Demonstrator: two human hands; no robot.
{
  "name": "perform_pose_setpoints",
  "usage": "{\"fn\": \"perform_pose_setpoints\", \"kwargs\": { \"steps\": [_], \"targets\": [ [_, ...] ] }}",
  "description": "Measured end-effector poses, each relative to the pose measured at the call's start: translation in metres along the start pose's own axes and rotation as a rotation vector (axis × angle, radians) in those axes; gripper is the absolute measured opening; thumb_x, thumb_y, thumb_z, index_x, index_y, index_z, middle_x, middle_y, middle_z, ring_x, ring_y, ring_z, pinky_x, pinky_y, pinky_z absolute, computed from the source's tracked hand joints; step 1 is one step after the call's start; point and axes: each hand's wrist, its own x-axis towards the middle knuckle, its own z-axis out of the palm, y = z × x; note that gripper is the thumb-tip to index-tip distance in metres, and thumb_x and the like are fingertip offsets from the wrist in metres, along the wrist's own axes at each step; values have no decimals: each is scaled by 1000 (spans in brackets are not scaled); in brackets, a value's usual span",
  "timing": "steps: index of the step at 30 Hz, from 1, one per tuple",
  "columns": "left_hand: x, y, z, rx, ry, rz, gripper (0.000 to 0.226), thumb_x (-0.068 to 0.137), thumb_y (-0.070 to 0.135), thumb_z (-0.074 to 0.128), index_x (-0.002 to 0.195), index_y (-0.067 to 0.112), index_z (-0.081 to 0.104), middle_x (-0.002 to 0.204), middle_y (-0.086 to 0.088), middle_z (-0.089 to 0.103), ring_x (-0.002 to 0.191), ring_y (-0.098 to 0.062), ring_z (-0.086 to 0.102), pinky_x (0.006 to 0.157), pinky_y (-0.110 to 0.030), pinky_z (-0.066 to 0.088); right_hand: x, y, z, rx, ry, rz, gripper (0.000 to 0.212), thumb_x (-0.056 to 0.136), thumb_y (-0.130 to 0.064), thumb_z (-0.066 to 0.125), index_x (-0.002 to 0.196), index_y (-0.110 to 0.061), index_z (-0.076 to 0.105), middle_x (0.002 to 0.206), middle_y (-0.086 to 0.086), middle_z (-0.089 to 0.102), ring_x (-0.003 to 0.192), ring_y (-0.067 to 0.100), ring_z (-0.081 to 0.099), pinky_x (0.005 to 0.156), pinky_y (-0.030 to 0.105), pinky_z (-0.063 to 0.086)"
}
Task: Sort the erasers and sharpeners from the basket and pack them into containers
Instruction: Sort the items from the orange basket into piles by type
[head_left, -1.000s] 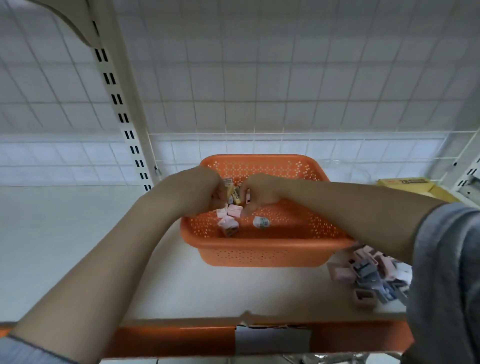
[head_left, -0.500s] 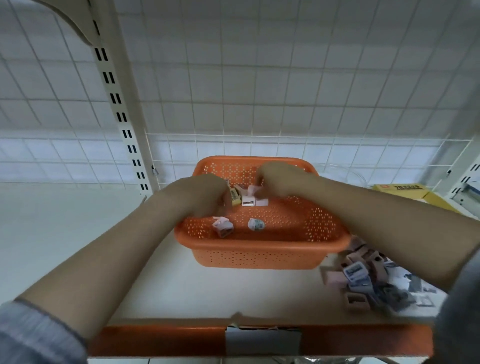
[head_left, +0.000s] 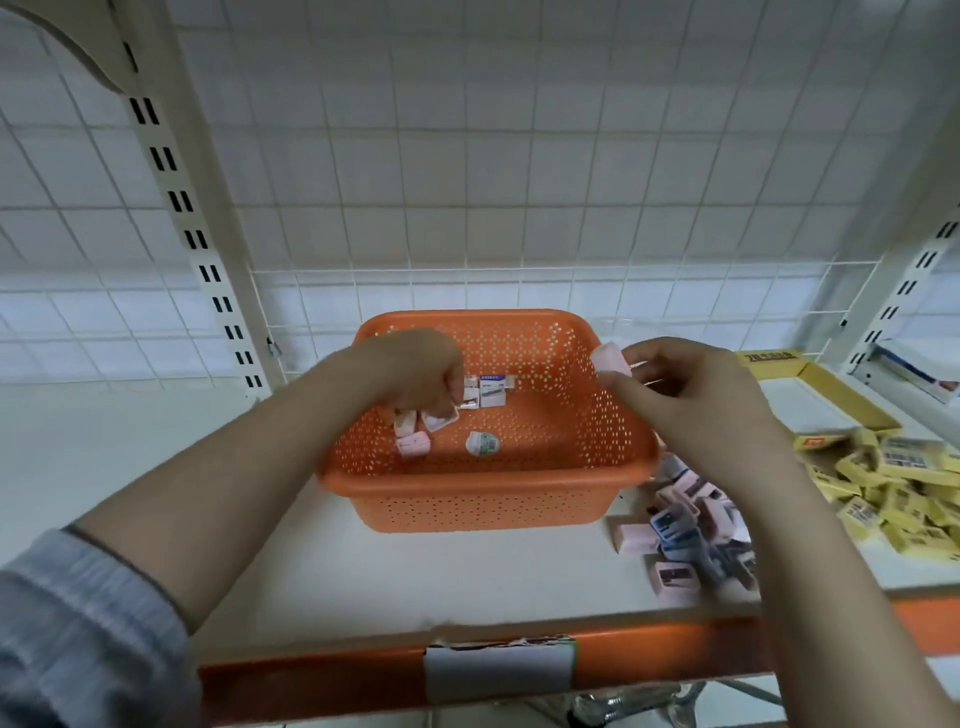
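The right hand (head_left: 696, 400) has lifted clear of the perforated orange plastic basket (head_left: 488, 499), fingers pinching a pink eraser (head_left: 612, 358) for sorting, while the left hand (head_left: 415, 374) stays inside, fingers curled on small items.

Soft, even, fairly bright light falls from above; the perforated orange plastic basket (head_left: 488, 467) casts only a faint shadow on the white shelf (head_left: 363, 571). Wide-angle distortion bows the white wire grid panel (head_left: 519, 156) behind the basket. Motion blur softens everything, most towards the edges.

One orange basket (head_left: 488, 499), two hands (piles uncountable).
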Motion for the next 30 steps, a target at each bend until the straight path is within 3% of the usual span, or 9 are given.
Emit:
{"fn": "perform_pose_setpoints", "kwargs": {
  "steps": [2,5,9,14,17,20,23,27,30],
  "targets": [
    [-6,10,-11,-35,208,37,9,82,25,69,90,25,71,89,13,66,85,-6,62,76,-28,52,-13,3,-8,76,83,19,4,81,-28,71,82,-26,68,74,-12,69,64,2,64,54,11,45],
    [-20,38,-24,-162,395,139,10,83,24,66,92,23,71,85,11,63,79,1,58,67,-12,44,-30,8,-24,112,218,29,6,80,-29,72,82,-26,68,75,-15,69,66,-3,63,53,7,44],
    [-32,80,-20,-311,563,263,12,81,19,66,91,23,73,83,8,61,77,-7,60,75,-21,47,-48,22,-50,145,318,52,8,79,-29,74,85,-25,69,81,-11,69,65,-1,62,55,6,43],
    [-34,133,7,-378,667,290,18,81,14,66,96,19,74,86,2,67,73,-7,58,70,-9,42,-60,50,-88,120,336,33,7,80,-27,72,84,-29,68,82,-2,68,66,9,61,53,9,41],
    [-37,163,27,-437,680,164,21,84,17,66,104,20,72,85,13,63,67,5,52,67,4,36,-61,76,-107,76,262,-5,12,80,-22,73,89,-29,70,81,-2,68,69,8,61,58,12,44],
    [-44,190,51,-551,753,-27,22,86,22,65,108,24,70,86,15,62,67,14,48,66,8,33,-59,103,-116,-102,100,-63,21,79,-21,74,99,-27,71,90,-10,64,80,2,59,67,9,40],
    [-53,211,71,-575,789,-150,24,86,23,66,109,22,70,98,6,71,71,5,53,64,3,37,-60,120,-115,-238,-74,-125,29,80,-18,73,107,-28,69,98,-10,59,86,4,54,69,3,34],
    [-64,221,84,-563,802,-272,24,85,23,67,109,21,70,98,2,72,78,-3,59,72,-12,40,-63,129,-109,-346,-205,-122,32,83,-24,70,115,-27,67,95,-6,55,88,7,49,65,14,32],
    [-68,223,88,-545,818,-295,22,84,22,67,106,23,71,94,4,72,80,-6,63,77,-19,46,-67,135,-103,-315,-192,-109,27,82,-22,70,109,-23,69,93,-4,61,86,10,54,74,22,41]
  ]
}}
